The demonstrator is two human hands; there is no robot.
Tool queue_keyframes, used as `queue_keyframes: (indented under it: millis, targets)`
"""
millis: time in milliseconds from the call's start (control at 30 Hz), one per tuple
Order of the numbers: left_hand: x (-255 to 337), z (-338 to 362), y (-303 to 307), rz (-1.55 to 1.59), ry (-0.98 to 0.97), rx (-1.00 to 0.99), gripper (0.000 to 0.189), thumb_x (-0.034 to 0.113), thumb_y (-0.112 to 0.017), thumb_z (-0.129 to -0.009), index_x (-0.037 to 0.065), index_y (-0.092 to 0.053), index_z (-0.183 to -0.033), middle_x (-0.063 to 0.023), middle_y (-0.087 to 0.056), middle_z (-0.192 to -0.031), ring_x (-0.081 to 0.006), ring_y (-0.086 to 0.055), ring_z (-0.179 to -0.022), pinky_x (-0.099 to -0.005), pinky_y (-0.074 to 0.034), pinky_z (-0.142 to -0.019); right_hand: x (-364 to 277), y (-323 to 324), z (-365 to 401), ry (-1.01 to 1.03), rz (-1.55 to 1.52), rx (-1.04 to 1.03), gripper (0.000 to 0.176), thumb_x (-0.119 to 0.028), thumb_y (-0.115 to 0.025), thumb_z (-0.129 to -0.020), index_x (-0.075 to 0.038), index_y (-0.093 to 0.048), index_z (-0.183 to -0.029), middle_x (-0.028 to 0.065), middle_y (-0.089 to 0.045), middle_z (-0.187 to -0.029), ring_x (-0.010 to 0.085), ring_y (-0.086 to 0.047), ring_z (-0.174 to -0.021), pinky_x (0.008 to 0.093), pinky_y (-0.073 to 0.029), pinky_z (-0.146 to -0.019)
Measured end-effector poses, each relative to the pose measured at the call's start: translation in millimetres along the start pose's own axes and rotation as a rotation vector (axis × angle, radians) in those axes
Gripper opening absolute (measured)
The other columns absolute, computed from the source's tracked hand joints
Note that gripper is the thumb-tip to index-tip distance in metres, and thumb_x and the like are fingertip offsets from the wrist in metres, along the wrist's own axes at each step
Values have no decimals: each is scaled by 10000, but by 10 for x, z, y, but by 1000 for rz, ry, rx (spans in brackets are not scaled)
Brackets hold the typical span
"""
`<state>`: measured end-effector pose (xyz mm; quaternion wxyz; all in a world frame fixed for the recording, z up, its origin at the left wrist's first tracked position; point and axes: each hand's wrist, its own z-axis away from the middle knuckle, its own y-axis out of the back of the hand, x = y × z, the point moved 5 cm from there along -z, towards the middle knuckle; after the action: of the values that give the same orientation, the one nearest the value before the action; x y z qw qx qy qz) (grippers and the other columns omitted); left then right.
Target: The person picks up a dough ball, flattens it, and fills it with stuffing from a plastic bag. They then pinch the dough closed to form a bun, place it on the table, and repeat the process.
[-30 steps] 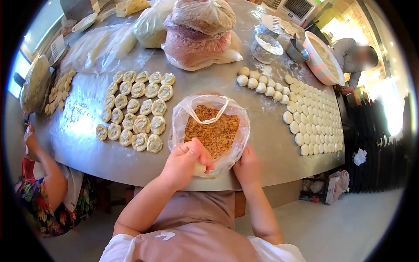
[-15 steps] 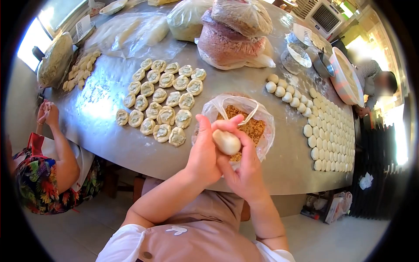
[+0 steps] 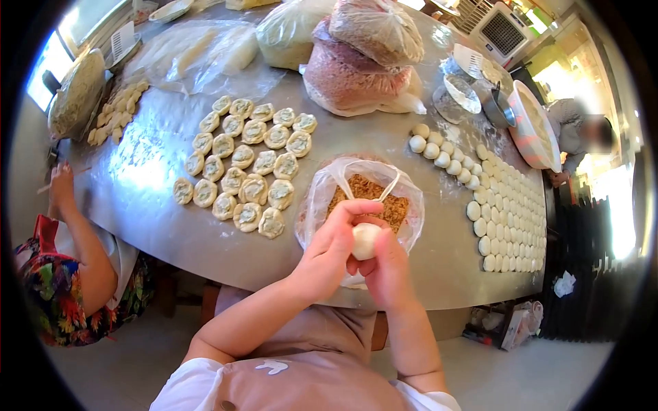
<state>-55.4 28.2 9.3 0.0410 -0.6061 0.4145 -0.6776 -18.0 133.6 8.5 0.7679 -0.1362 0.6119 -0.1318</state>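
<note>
A smooth, pale dough ball (image 3: 367, 241) sits between my two hands, in front of my body. The fingers of my left hand (image 3: 327, 248) curl round its left and far side. My right hand (image 3: 389, 270) grips it from the right, with the thumb along its edge. Just beyond my hands lies an open plastic bag (image 3: 314, 216) with brown crumbly filling (image 3: 391, 205) in it. To the left, several flattened dough rounds (image 3: 242, 157) topped with a pale greenish filling rest on the metal table (image 3: 164, 198).
Rows of white dough balls (image 3: 504, 226) cover the table's right side. Large filled bags (image 3: 356, 75) stand at the back, with a metal bowl (image 3: 458, 99) and a big basin (image 3: 534, 130) to their right. One person's arm (image 3: 89, 240) is at left; another person (image 3: 576, 130) is at far right.
My hands have closed more round the dough ball and turned it, shifting slightly right and down. The view has moved a little. The person at left now holds a thin stick.
</note>
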Motion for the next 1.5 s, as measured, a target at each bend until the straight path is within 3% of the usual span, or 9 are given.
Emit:
queue_keyframes:
  millis: [200, 367, 500, 833, 1133, 1200, 1333, 1433, 1500]
  targets:
    - [309, 145, 157, -55, -46, -5, 591, 363, -600, -925, 39, -383, -1368, -90, -446, -1387, -192, -443, -1249, -365, -341, -1040, -589, 1103, -294, 240, -227, 348, 344, -354, -450, -996, -58, -543, -1145, 51, -607, -885, 139, -560, -682, 266, -450, -595]
    - [354, 298, 338, -109, -28, 56, 480, 270, -585, -947, 19, -424, -1323, -90, -501, -1331, -182, -479, -1207, -353, -355, -1018, -784, 1819, -855, 223, 1168, 774, 435, -411, -560, -940, 14, -562, -1035, 154, -653, -862, 276, -639, -795, 415, -500, -705]
    - [322, 398, 478, -166, 50, 161, 364, 232, -586, -953, 19, -504, -1236, -76, -558, -1237, -167, -524, -1148, -334, -377, -989, -610, 1811, -1275, 120, 1375, 771, 513, -461, -565, -920, 46, -553, -1001, 248, -652, -965, 422, -627, -917, 481, -492, -781]
    - [256, 520, 724, -233, 242, 374, 260, 211, -567, -969, 22, -567, -1147, -57, -597, -1148, -137, -538, -1097, -303, -400, -951, -422, 1756, -1685, -311, 1363, 805, 692, -556, -471, -935, 119, -517, -1080, 308, -642, -1038, 432, -628, -989, 477, -494, -847]
    - [240, 612, 691, -229, 269, 422, 198, 160, -535, -981, 30, -577, -1123, -43, -613, -1099, -125, -549, -1047, -285, -417, -917, -333, 1853, -1613, -148, 1364, 681, 773, -582, -519, -898, 138, -490, -1179, 287, -648, -1079, 411, -630, -1031, 472, -494, -872]
    - [303, 723, 796, -279, 222, 494, 189, 150, -533, -980, 31, -578, -1120, -43, -617, -1083, -122, -555, -1021, -279, -425, -900, -154, 2259, -1497, -108, 1219, 735, 724, -561, -545, -898, 104, -509, -1184, 248, -664, -1056, 352, -661, -973, 435, -513, -826]
    - [303, 1119, 1241, -561, 80, 716, 179, 113, -550, -957, 28, -579, -1112, -34, -601, -1056, -111, -549, -965, -262, -435, -839, -527, 1853, -785, -75, 942, 756, 489, -420, -593, -932, 20, -565, -1142, 144, -684, -922, 206, -677, -812, 345, -524, -716]
    - [303, 1373, 1428, -1043, 93, 896, 249, 101, -605, -898, 9, -572, -1127, -82, -577, -1066, -174, -546, -974, -305, -441, -834, -709, 1376, -394, 291, 927, 677, 302, -289, -606, -951, -8, -596, -1060, 100, -652, -804, 134, -638, -718, 301, -508, -661]
    - [251, 1342, 1420, -1372, 100, 794, 294, 123, -632, -871, 3, -570, -1132, -127, -571, -1068, -244, -538, -985, -353, -440, -857, -791, 655, -205, 216, 1096, 331, 235, -229, -626, -936, -3, -598, -994, 103, -649, -750, 177, -646, -684, 331, -512, -643]
